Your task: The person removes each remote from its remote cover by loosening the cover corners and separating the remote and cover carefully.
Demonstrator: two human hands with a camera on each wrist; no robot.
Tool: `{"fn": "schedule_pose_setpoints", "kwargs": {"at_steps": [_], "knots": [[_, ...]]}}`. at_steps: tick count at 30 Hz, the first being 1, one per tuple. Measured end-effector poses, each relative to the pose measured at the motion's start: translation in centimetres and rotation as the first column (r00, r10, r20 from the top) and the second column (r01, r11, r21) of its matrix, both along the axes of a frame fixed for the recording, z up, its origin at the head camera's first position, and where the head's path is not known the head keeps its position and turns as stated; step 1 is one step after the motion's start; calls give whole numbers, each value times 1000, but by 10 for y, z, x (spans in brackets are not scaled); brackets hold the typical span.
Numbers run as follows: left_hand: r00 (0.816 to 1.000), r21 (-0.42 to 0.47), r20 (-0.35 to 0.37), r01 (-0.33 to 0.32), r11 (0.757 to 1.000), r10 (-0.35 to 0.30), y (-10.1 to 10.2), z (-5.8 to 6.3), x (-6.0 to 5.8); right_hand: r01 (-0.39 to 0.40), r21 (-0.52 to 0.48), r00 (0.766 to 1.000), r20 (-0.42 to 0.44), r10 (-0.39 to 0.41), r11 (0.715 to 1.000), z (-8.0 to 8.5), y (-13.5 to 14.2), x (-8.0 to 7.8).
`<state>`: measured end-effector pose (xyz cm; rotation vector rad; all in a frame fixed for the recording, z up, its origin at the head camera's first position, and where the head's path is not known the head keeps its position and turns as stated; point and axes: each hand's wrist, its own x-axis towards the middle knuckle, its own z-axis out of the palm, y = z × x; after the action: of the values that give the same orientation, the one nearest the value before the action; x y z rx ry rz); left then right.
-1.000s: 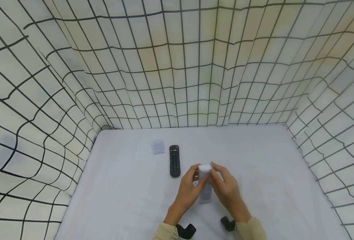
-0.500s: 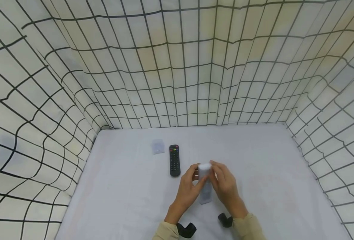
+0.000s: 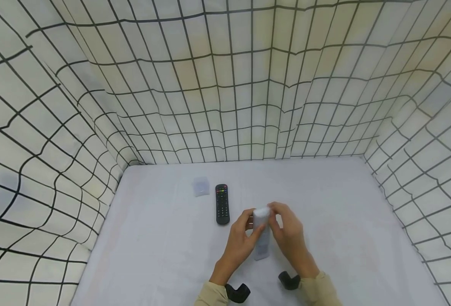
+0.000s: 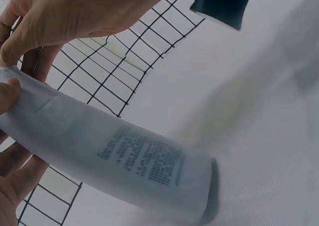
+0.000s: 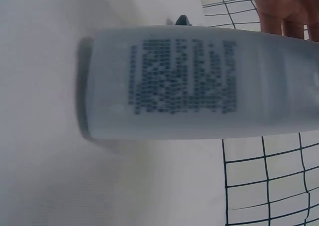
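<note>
A white bottle (image 3: 261, 245) stands tilted, its lower end down at the tablecloth. My left hand (image 3: 240, 240) grips its upper part, fingers behind and thumb across the front. At the right of the white rounded top, thumb and fingertips of my right hand (image 3: 291, 236) pinch at the edge. In the left wrist view the bottle (image 4: 149, 151) slants across, with fingers of both hands around its upper end. The right wrist view shows a block of small dark print on the bottle (image 5: 184, 81), too blurred to read.
A black remote control (image 3: 222, 205) lies just left of my hands. Farther left is a small clear plastic packet (image 3: 201, 187). Dark-lined, net-like walls (image 3: 225, 106) enclose the white table (image 3: 152, 238) at the back and sides.
My right hand's fingers have shifted up a little at the bottle's top, and a gap now shows between its thumb and forefinger. The left hand and bottle stay almost in place.
</note>
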<state>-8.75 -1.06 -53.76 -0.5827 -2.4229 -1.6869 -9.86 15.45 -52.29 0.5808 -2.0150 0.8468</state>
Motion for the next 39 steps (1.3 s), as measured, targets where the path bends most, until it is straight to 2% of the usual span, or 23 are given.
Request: {"fn": "schedule_pose_setpoints", "kwargs": {"at_steps": [7, 12, 15, 19, 23, 28, 32, 35, 39], "knots": [[1000, -10, -7, 2, 1000, -2, -1, 2, 1, -52, -7, 988, 142, 53, 999, 6, 7, 0], [1000, 12, 8, 28, 1000, -29, -1, 2, 2, -98, -24, 957, 272, 101, 995, 8, 15, 0], [999, 15, 18, 43, 999, -43, -1, 3, 2, -130, -56, 943, 302, 141, 990, 9, 19, -2], [998, 16, 22, 53, 998, -53, -2, 4, 2, -196, -101, 930, 297, 217, 975, 14, 22, -5], [998, 11, 26, 65, 998, -65, -3, 4, 2, -259, -145, 904, 312, 292, 955, 17, 25, -10], [997, -5, 30, 73, 997, -73, -5, 4, 3, -317, -178, 843, 398, 363, 932, 19, 32, -15], [996, -15, 28, 83, 996, -82, -6, 4, 3, -354, -219, 763, 494, 417, 909, 20, 39, -18], [995, -24, 27, 93, 995, -92, -6, 5, 4, -380, -259, 710, 534, 459, 888, 19, 42, -20], [995, -33, 28, 95, 995, -94, -6, 6, 5, -407, -297, 666, 551, 503, 864, 18, 44, -22]]}}
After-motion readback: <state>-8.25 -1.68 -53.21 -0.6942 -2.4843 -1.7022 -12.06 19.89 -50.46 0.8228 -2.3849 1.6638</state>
